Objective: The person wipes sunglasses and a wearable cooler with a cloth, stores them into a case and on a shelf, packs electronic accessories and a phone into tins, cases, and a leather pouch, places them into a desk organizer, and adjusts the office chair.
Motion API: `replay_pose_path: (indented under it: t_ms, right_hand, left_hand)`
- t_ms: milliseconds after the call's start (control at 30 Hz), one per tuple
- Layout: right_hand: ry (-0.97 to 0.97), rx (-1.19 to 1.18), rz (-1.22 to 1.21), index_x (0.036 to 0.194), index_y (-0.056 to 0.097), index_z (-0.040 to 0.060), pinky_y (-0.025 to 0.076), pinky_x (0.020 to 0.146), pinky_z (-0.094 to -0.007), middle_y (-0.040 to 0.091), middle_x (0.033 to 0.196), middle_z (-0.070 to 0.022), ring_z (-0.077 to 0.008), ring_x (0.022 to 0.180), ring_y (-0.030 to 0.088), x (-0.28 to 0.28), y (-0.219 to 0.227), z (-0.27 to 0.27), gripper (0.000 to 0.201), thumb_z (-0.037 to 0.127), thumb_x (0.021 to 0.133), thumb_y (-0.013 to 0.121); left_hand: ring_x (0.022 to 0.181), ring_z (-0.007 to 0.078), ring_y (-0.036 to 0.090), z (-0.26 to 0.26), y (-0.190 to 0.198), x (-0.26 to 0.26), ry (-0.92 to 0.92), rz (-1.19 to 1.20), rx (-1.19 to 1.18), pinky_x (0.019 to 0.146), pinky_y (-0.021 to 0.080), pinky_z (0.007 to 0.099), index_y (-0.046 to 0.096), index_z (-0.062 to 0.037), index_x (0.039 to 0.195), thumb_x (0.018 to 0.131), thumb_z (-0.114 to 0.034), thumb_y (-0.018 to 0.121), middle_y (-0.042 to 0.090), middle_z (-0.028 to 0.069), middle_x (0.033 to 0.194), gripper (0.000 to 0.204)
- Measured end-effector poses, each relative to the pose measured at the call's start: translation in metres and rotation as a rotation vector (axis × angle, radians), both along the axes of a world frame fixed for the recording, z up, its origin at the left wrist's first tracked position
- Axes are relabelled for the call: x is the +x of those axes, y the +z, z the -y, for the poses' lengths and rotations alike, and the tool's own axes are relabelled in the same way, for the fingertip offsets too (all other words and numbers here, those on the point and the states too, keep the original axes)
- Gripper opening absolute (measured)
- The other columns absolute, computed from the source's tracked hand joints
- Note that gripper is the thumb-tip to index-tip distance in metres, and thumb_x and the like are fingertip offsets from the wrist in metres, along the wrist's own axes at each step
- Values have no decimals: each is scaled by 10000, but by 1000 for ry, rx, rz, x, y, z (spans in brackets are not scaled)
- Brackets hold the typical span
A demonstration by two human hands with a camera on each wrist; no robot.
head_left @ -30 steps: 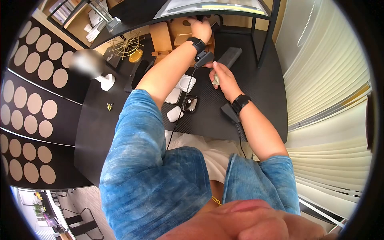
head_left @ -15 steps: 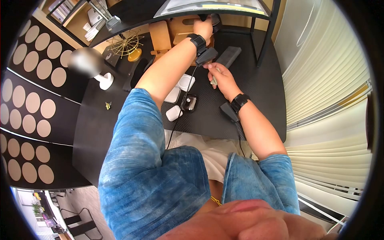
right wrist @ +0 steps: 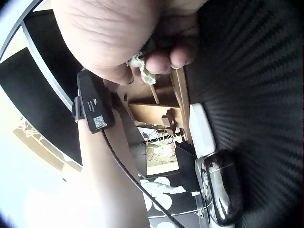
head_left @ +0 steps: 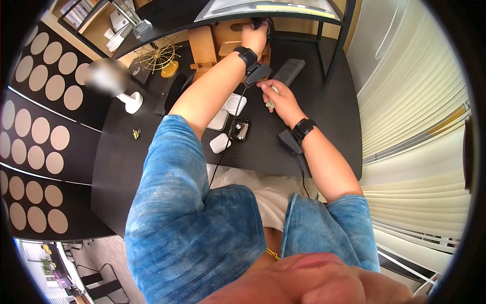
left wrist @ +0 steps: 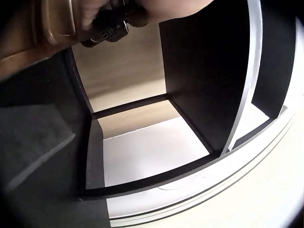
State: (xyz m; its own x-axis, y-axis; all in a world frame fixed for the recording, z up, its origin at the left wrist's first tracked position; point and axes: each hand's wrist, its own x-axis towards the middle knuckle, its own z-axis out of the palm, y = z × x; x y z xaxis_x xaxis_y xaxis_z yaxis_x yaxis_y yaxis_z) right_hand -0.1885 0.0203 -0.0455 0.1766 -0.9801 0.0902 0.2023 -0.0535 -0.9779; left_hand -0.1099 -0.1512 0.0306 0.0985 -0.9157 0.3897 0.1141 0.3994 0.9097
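In the head view my left hand (head_left: 254, 38) reaches under the raised shelf, at the brown wooden stand (head_left: 201, 45). Its fingers grip a small black thing with a ribbed edge and shiny trim (left wrist: 111, 26), partly hidden by the hand; I cannot tell its kind. My right hand (head_left: 284, 104) is lower and to the right, just above the desk. Between its thumb and fingers it pinches a pale green, crumpled, cloth-like piece (right wrist: 148, 78). A long dark grey block (head_left: 289, 72) lies just beyond the right hand.
White flat cases (head_left: 218, 120), a white rounded case (head_left: 220, 143) and a shiny black case (head_left: 240, 130) lie on the desk (head_left: 334, 121). A gold wire wheel (head_left: 158, 54) and a white lamp-like object (head_left: 133, 103) stand left. A black shelf leg (head_left: 334, 55) rises at right.
My left hand has shifted slightly at the stand, and the black thing by it has turned or moved leftward. The right hand has moved slightly up and left, still pinching the pale green piece.
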Motion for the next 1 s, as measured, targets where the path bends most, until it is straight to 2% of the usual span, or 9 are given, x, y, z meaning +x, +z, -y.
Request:
replay_pose_path:
  t_ms: [100,200,333,533,600,633,700,867,1000]
  right_hand:
    - [7,-8,9,1109,623,39,413,525,-202,527,708,18,-56,596,474,-1,-3,2,267,275,1005,553]
    - [12,-9,14,1108,623,40,414,521,-201,528,708,18,-55,594,474,-1,-3,1,258,265,1004,554]
    - [8,-14,14,1105,623,39,415,519,-200,531,712,18,-54,597,478,0,-1,0,250,258,1002,558]
    - [18,-14,21,1101,623,39,416,518,-201,534,719,18,-54,606,487,0,0,-1,233,240,999,563]
    - [15,-8,22,1100,623,39,415,518,-202,535,722,19,-54,609,488,0,1,-1,227,234,998,563]
    - [14,-3,20,1098,622,39,414,518,-203,536,725,19,-53,611,489,0,1,-1,222,227,997,564]
    - [10,0,23,1102,623,39,414,518,-203,536,728,20,-53,614,490,0,1,-1,220,222,997,563]
    - [31,-12,10,1095,636,77,432,531,-207,563,753,28,-49,657,531,-1,-5,2,207,244,983,587]
    - [32,-5,3,1097,635,79,434,533,-208,561,756,31,-48,656,529,-2,-2,1,199,236,985,584]
  left_hand:
    - [707,158,578,19,-13,6,11,115,14,647,468,319,622,65,879,854,-237,722,653,81,799,319]
    - [705,152,573,1,-4,8,-48,53,45,642,465,322,621,57,874,849,-220,731,644,71,795,299]
    - [703,147,575,4,-8,9,-30,11,65,643,468,315,629,53,880,852,-207,732,642,68,793,281]
    - [713,158,599,-9,-3,18,-96,175,69,658,481,310,615,74,969,854,-176,725,660,86,825,296]
    - [793,139,598,-7,-8,23,-142,262,71,721,492,295,605,39,1090,871,-226,709,651,60,954,359]
    - [793,139,598,-7,-10,23,-143,262,73,721,492,295,605,39,1090,871,-226,709,651,60,954,359]
    - [777,165,636,-8,-13,25,-53,218,-49,706,501,297,614,64,998,841,-129,723,685,99,886,272]
    - [850,137,638,-12,-14,45,-243,269,13,767,497,273,607,71,1087,879,-97,675,690,81,929,276]
    - [878,147,644,-22,-8,48,-245,245,30,805,502,276,595,78,1117,880,-97,679,691,95,965,307]
